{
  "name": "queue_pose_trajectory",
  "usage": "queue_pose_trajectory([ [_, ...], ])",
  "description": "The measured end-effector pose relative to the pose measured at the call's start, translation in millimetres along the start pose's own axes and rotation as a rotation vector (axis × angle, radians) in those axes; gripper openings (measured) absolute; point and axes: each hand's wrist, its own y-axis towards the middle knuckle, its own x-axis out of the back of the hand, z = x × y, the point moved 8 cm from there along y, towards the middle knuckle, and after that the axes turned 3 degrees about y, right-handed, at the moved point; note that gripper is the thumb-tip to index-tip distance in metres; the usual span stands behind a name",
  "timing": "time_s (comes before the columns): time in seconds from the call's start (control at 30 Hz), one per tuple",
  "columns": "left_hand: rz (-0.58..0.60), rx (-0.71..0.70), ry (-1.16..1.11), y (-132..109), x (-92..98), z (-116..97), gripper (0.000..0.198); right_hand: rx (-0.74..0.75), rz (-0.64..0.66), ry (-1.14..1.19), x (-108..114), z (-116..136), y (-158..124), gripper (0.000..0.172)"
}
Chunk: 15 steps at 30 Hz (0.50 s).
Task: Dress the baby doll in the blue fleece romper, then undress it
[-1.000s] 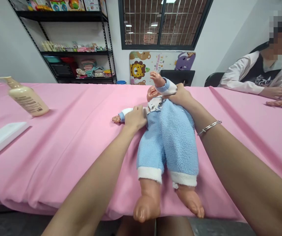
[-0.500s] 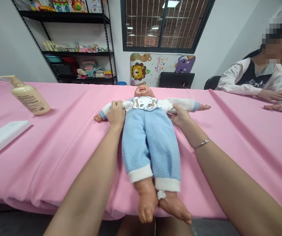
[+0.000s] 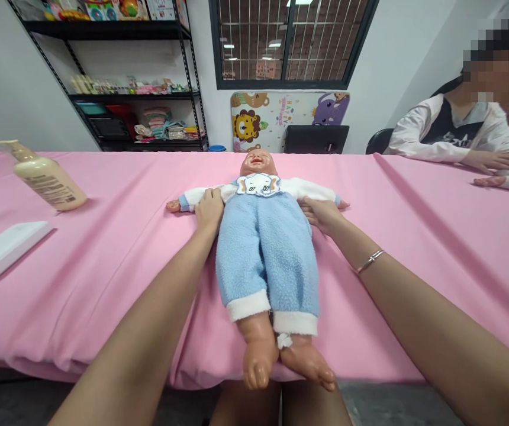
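A baby doll [image 3: 263, 236] lies on its back, its head [image 3: 258, 162] at the far end and its bare feet by the near table edge. It wears fuzzy light-blue trousers and a white top with an elephant-face bib [image 3: 258, 184]. My left hand [image 3: 210, 208] is closed on the clothing at the doll's side, by the sleeve on the left. On the other side, my right hand [image 3: 321, 214] grips the doll's side under its arm, with part of the fingers hidden. A silver bracelet [image 3: 371, 260] circles my right wrist.
A pink cloth [image 3: 116, 248] covers the table. On the left are a tilted-looking pump bottle [image 3: 52, 180] and a white flat object [image 3: 10, 251]. A person [image 3: 441, 130] sits at the right, arms on the table. Behind stand a black shelf [image 3: 108, 29] and a dark monitor [image 3: 316, 139].
The doll's arm on the right has come lower and shows less length beyond my right hand. My right hand has shifted slightly down beside the doll. The view has moved a little.
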Motion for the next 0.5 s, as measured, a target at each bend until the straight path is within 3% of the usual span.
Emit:
queue_pose_trajectory([
  [0.1,0.004,-0.069,-0.082,-1.8,-1.7,2.0,0.041,0.127,0.243,-0.247,-13.8,6.2,-12.8,0.031],
  [0.17,-0.015,-0.101,-0.184,-3.6,0.2,4.5,0.042,0.141,0.411,-0.327,-19.6,7.1,-18.5,0.033],
  [0.23,-0.058,-0.124,-0.307,-4.8,4.6,6.8,0.042,0.163,0.491,-0.333,-18.5,13.6,-19.2,0.033],
  [0.3,-0.122,-0.125,-0.412,-4.6,10.3,9.5,0.041,0.264,0.445,-0.282,-11.4,28.5,-15.0,0.032],
  [0.37,-0.156,-0.116,-0.516,-3.0,13.2,11.0,0.036,0.383,0.297,-0.303,-1.1,40.8,-10.2,0.025],
  [0.5,-0.098,-0.127,-0.624,1.3,10.2,7.6,0.027,0.484,0.178,-0.687,-6.9,34.0,-10.6,0.024],
])
